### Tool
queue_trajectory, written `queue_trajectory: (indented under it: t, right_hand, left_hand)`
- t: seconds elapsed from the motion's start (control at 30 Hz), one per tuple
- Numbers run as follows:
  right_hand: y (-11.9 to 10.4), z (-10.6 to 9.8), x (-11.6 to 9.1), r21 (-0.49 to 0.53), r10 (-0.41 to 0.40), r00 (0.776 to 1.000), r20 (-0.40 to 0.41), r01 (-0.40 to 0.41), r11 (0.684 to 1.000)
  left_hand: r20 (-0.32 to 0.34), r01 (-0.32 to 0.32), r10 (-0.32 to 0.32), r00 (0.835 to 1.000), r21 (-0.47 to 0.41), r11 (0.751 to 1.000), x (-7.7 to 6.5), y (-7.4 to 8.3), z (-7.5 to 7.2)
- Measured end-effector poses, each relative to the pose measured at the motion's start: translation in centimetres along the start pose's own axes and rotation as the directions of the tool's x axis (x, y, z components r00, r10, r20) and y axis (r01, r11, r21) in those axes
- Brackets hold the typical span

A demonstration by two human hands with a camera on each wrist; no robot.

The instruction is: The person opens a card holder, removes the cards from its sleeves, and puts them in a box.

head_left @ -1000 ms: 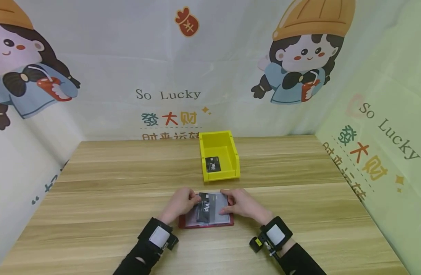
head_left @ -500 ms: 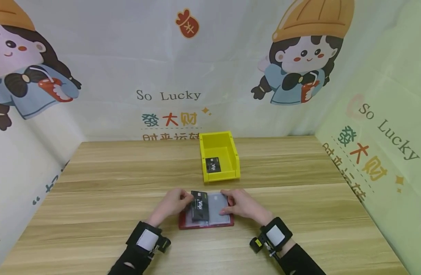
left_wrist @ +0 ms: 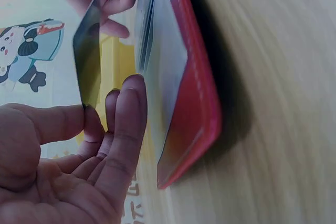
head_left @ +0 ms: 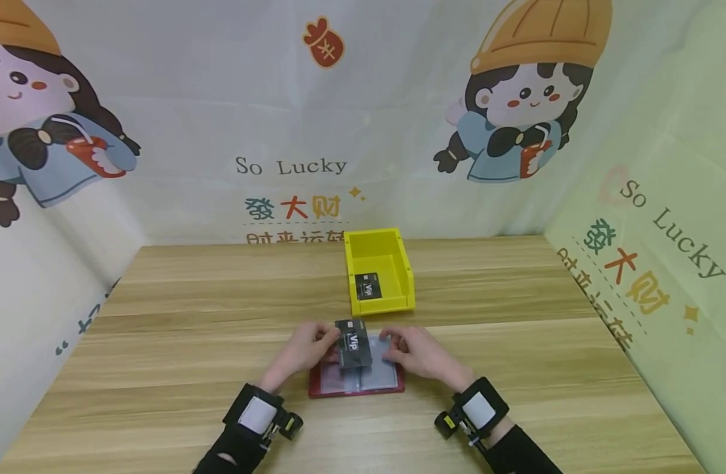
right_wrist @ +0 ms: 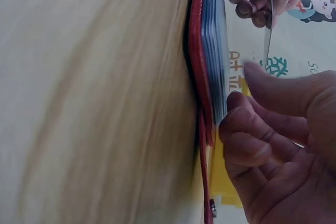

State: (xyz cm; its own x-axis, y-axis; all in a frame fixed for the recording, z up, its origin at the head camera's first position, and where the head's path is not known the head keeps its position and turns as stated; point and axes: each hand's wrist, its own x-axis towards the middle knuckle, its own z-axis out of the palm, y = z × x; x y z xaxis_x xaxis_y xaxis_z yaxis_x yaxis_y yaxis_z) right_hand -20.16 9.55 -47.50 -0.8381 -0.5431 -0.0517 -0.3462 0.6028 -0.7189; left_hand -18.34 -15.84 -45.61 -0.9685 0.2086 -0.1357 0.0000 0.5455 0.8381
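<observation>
My left hand point(head_left: 306, 345) pinches a black card marked "Vip" point(head_left: 354, 343) between thumb and fingers. The card is held up over an open red card holder point(head_left: 357, 395) with clear plastic sleeves point(head_left: 379, 368). In the left wrist view the card point(left_wrist: 86, 61) stands tilted, apart from the sleeves. My right hand point(head_left: 418, 352) is at the holder's right side, fingers loosely bent. The right wrist view has its thumb and fingers apart, with nothing between them, and fingertips close to the sleeve edges point(right_wrist: 212, 51); whether they touch cannot be told.
Behind the holder, a yellow bin point(head_left: 392, 260) stands on the wooden table point(head_left: 220, 289) with another black "Vip" card point(head_left: 368, 286) inside. A printed cloth point(head_left: 398, 112) hangs along the back and sides.
My left hand first drew the card left across the holder, then lifted it up and back to the right. My right hand's fingers have shifted slightly at the holder's right side.
</observation>
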Motion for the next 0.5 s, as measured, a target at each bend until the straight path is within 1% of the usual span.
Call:
queue_trajectory:
  t: [0.07,0.13,0.27,0.33,0.4,0.5]
  right_hand:
    - [-0.4,0.0,0.0,0.049,0.018,1.000,-0.022,-0.017,0.999]
    - [-0.9,0.0,0.0,0.120,0.046,0.998,-0.043,-0.040,0.992]
    - [-1.8,0.3,0.2,0.252,0.111,0.991,-0.077,-0.088,0.964]
    - [-2.1,0.6,0.4,0.282,0.129,0.988,-0.089,-0.099,0.954]
    - [-2.2,0.8,0.6,0.299,0.143,0.984,-0.102,-0.107,0.948]
    - [-2.2,1.1,0.8,0.306,0.153,0.982,-0.109,-0.114,0.945]
  left_hand:
    - [-0.002,-0.003,0.003,1.000,-0.023,1.000,0.1,0.0,0.3]
    - [-0.001,-0.006,0.006,1.000,-0.051,0.999,0.3,0.0,0.5]
    - [0.016,-0.026,0.028,0.999,-0.102,0.994,0.4,0.2,0.9]
    - [0.022,-0.035,0.038,0.999,-0.119,0.992,0.4,0.3,1.0]
    - [0.019,-0.033,0.036,0.999,-0.126,0.992,0.4,0.4,1.2]
    - [-0.001,-0.021,0.021,1.000,-0.123,0.992,0.4,0.5,1.4]
